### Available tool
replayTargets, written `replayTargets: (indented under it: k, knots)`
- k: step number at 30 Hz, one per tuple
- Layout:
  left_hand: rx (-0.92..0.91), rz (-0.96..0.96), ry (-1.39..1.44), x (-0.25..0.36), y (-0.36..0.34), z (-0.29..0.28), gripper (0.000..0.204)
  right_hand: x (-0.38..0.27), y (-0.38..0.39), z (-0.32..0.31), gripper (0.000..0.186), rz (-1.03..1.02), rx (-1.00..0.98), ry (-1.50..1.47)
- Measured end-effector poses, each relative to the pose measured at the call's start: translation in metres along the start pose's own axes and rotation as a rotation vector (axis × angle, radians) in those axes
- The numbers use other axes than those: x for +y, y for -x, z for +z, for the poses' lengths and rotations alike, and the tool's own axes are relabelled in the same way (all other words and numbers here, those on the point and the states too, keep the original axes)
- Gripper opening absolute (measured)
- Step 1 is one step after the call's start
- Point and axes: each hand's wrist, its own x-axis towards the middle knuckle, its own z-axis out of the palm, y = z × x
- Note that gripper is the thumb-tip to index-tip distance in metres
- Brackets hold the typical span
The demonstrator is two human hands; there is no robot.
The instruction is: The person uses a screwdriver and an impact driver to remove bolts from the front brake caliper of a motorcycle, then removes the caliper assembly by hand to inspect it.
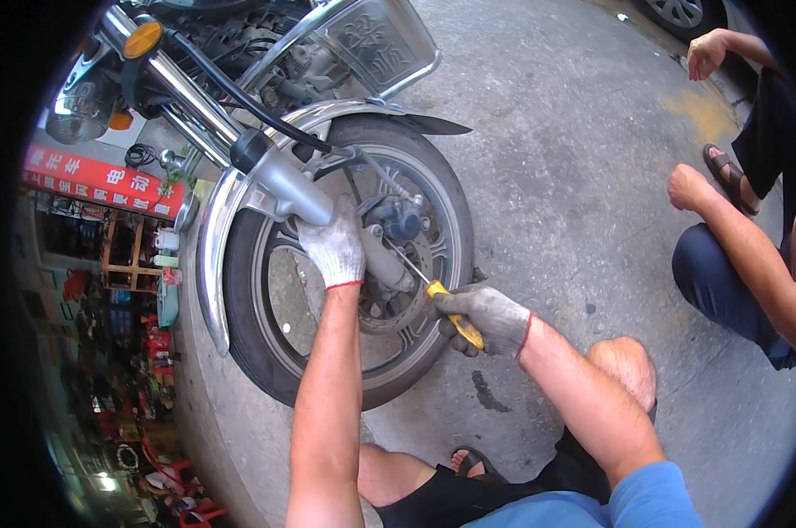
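Observation:
My left hand [332, 245], in a whitish knit glove with a red cuff, grips the lower part of the silver front fork leg [294, 183] on a motorcycle. Its fingertips are partly hidden among the parts there. My right hand [495, 319], in a dirty grey glove, is closed round the yellow handle of a screwdriver [440, 290]. The screwdriver's thin shaft points up and left toward the brake disc [416, 308], just below the dark brake caliper [402, 217]. Whether its tip touches anything is too small to tell. Behind both hands stands the spoked front wheel [461, 211].
A chrome guard with a embossed panel [382, 44] juts out above the wheel. On the right, a person [741, 255] crouches, both hands off the motorcycle. Shop shelves [134, 251] and a red sign [108, 180] line the left. Grey concrete [574, 176] lies underneath.

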Motion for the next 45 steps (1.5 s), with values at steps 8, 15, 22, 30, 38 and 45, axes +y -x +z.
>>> replayTargets:
  k: [8, 15, 22, 30, 38, 45]
  knots:
    - [-0.003, 0.024, 0.015, -0.007, -0.001, 0.000, 0.053, 0.047, -0.020, 0.027, 0.032, -0.319, 0.273, 0.438]
    - [-0.041, -0.144, -0.041, -0.009, -0.003, 0.001, 0.055, 0.086, -0.043, 0.033, 0.025, -0.408, 0.308, 0.378]
    - [-0.038, -0.096, 0.046, -0.015, -0.003, -0.003, 0.056, 0.037, -0.005, 0.032, 0.026, -0.146, 0.124, 0.107]
    - [0.032, 0.015, -0.034, -0.026, -0.007, -0.002, 0.057, 0.014, -0.001, 0.012, 0.028, -0.082, 0.042, 0.110]
    - [0.019, 0.055, 0.011, -0.026, -0.007, 0.001, 0.054, 0.036, -0.019, 0.020, 0.033, -0.201, 0.141, 0.187]
    - [0.010, 0.068, 0.001, -0.023, -0.008, 0.002, 0.051, 0.044, -0.025, 0.021, 0.036, -0.297, 0.162, 0.219]
